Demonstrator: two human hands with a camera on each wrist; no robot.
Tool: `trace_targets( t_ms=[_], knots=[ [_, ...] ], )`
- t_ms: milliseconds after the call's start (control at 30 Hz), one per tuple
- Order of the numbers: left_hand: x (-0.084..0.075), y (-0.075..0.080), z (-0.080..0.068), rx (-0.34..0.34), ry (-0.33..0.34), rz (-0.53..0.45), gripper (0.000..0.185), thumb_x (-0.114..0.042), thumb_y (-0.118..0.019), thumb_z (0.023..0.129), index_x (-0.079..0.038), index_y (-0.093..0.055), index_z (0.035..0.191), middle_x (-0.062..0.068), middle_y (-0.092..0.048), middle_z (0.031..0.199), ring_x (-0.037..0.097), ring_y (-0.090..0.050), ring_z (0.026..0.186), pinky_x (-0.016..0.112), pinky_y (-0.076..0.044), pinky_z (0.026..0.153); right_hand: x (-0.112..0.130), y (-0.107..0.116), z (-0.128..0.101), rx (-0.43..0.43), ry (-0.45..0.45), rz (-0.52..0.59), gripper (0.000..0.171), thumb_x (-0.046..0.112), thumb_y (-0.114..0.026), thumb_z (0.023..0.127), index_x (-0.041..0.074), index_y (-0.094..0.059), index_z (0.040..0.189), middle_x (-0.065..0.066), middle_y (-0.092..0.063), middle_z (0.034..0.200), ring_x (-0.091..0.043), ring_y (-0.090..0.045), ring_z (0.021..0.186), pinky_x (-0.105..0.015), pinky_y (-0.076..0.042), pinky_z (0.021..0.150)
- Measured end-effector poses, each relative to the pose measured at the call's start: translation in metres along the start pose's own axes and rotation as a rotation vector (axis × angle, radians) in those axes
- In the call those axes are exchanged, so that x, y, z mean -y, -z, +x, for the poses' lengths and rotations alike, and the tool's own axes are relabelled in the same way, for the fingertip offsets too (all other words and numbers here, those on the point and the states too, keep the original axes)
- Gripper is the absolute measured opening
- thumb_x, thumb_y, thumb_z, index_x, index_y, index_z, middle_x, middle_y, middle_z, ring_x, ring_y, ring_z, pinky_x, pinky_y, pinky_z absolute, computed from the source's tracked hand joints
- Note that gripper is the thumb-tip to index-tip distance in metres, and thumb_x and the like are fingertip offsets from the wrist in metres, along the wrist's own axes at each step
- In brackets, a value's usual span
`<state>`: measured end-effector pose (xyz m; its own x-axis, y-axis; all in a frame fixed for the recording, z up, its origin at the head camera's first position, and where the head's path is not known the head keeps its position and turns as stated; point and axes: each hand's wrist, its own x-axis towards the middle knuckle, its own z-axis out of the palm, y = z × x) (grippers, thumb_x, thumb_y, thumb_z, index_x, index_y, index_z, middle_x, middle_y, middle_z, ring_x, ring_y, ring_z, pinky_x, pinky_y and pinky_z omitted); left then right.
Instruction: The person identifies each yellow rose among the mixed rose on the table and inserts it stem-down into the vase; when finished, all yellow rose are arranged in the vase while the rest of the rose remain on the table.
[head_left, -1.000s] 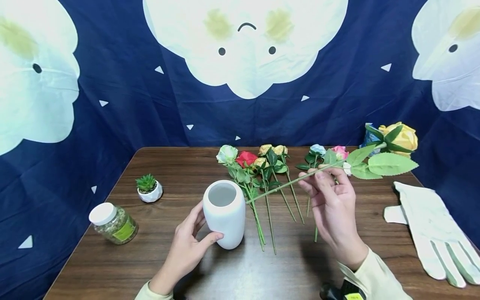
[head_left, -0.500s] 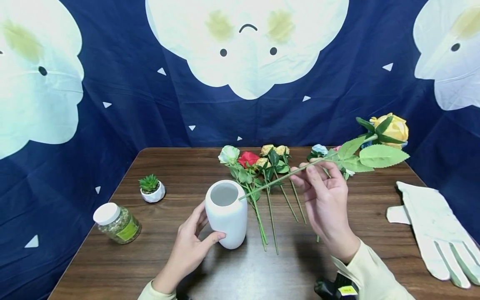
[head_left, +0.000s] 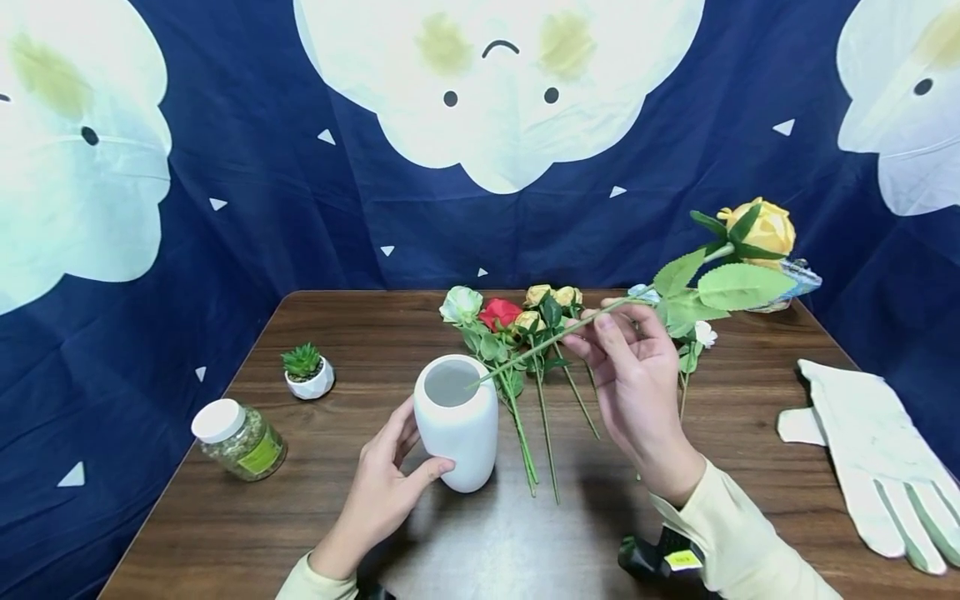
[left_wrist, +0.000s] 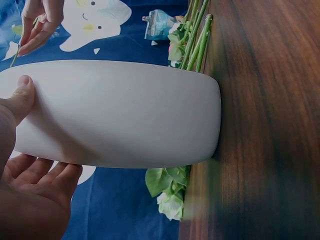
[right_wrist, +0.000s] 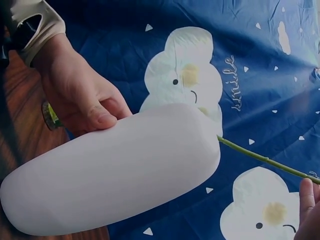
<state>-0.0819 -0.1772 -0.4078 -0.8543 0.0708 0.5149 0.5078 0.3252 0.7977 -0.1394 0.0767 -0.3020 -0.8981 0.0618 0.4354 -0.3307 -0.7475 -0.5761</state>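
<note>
A white vase stands upright on the wooden table. My left hand grips its left side, thumb across the front and fingers behind; the left wrist view shows the same hold on the vase. My right hand pinches the green stem of a yellow rose between thumb and fingers. The bloom points up and right. The stem's lower end lies over the vase mouth, at the right rim. In the right wrist view the stem meets the mouth end of the vase.
Behind the vase lie several flowers, among them a red rose and a pale green rose. To the left are a small potted succulent and a white-lidded jar. White gloves lie at the right. A patterned blue cloth hangs behind.
My right hand has moved left and slightly up with the yellow rose, bringing the stem's end from beside the vase to over its mouth. My left hand keeps its hold on the vase.
</note>
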Motion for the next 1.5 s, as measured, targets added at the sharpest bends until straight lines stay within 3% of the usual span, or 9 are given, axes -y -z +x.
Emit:
trace_targets(
  t_ms=[300, 700, 967, 1067, 1200, 1267, 1367, 1500],
  knots=[
    [0.001, 0.001, 0.0, 0.003, -0.028, -0.001, 0.083, 0.01, -0.085, 0.077, 0.009, -0.044, 0.149, 0.031, -0.057, 0.141, 0.002, -0.057, 0.127, 0.017, -0.05, 0.106, -0.013, -0.008, 0.007, 0.073, 0.024, -0.092, 0.008, -0.002, -0.067, 0.098, 0.005, -0.067, 0.102, -0.004, -0.074, 0.092, -0.021, -0.075, 0.089, -0.032, -0.066, 0.082],
    [0.004, 0.0, 0.0, 0.0, -0.052, -0.008, 0.084, 0.006, -0.086, 0.077, 0.01, -0.044, 0.149, 0.032, -0.057, 0.141, 0.003, -0.057, 0.127, 0.019, -0.052, 0.105, -0.025, -0.017, 0.013, 0.092, 0.022, -0.199, 0.011, 0.0, -0.069, 0.098, 0.011, -0.069, 0.102, 0.0, -0.072, 0.092, -0.012, -0.071, 0.084, -0.033, -0.067, 0.081],
    [0.003, 0.0, 0.0, 0.003, -0.05, -0.005, 0.083, 0.002, -0.087, 0.078, 0.009, -0.044, 0.15, 0.031, -0.058, 0.14, 0.003, -0.057, 0.126, 0.018, -0.052, 0.105, -0.033, -0.026, 0.017, 0.137, 0.016, -0.365, 0.03, -0.017, -0.055, 0.097, 0.01, -0.068, 0.098, 0.0, -0.071, 0.093, -0.013, -0.073, 0.081, -0.034, -0.067, 0.08],
    [0.003, 0.001, -0.001, 0.004, -0.046, -0.006, 0.084, 0.002, -0.087, 0.078, 0.009, -0.044, 0.15, 0.031, -0.057, 0.141, 0.003, -0.057, 0.127, 0.019, -0.052, 0.105, -0.038, -0.03, 0.018, 0.168, 0.038, -0.428, 0.027, -0.019, -0.055, 0.095, 0.004, -0.068, 0.099, 0.002, -0.073, 0.093, -0.011, -0.072, 0.081, -0.034, -0.068, 0.077],
    [0.003, 0.0, 0.0, 0.007, -0.048, -0.017, 0.083, 0.003, -0.087, 0.078, 0.01, -0.044, 0.149, 0.032, -0.056, 0.142, 0.003, -0.056, 0.128, 0.02, -0.052, 0.105, -0.043, -0.033, 0.018, 0.211, 0.075, -0.468, 0.008, -0.021, -0.057, 0.092, -0.018, -0.061, 0.099, 0.008, -0.074, 0.094, -0.01, -0.072, 0.079, -0.033, -0.068, 0.075],
    [0.004, 0.0, 0.0, 0.007, -0.05, -0.022, 0.083, 0.003, -0.087, 0.078, 0.01, -0.044, 0.149, 0.032, -0.056, 0.142, 0.003, -0.056, 0.128, 0.02, -0.053, 0.105, -0.045, -0.035, 0.018, 0.229, 0.085, -0.495, 0.011, -0.021, -0.058, 0.091, -0.025, -0.056, 0.101, 0.01, -0.074, 0.095, -0.009, -0.073, 0.078, -0.033, -0.068, 0.075],
    [0.004, 0.0, 0.0, 0.007, -0.055, -0.023, 0.083, 0.003, -0.087, 0.078, 0.01, -0.045, 0.149, 0.032, -0.056, 0.142, 0.004, -0.056, 0.128, 0.021, -0.053, 0.105, -0.046, -0.037, 0.018, 0.252, 0.091, -0.557, 0.014, -0.019, -0.062, 0.09, -0.025, -0.058, 0.102, -0.001, -0.077, 0.091, -0.008, -0.073, 0.075, -0.033, -0.067, 0.073],
    [0.004, 0.001, 0.0, 0.007, -0.056, -0.023, 0.082, 0.002, -0.087, 0.079, 0.01, -0.045, 0.149, 0.032, -0.056, 0.142, 0.004, -0.056, 0.129, 0.021, -0.053, 0.105, -0.049, -0.039, 0.019, 0.296, 0.093, -0.625, 0.015, -0.018, -0.063, 0.089, -0.025, -0.063, 0.103, -0.032, -0.072, 0.087, -0.005, -0.073, 0.073, -0.033, -0.067, 0.071]
  ],
)
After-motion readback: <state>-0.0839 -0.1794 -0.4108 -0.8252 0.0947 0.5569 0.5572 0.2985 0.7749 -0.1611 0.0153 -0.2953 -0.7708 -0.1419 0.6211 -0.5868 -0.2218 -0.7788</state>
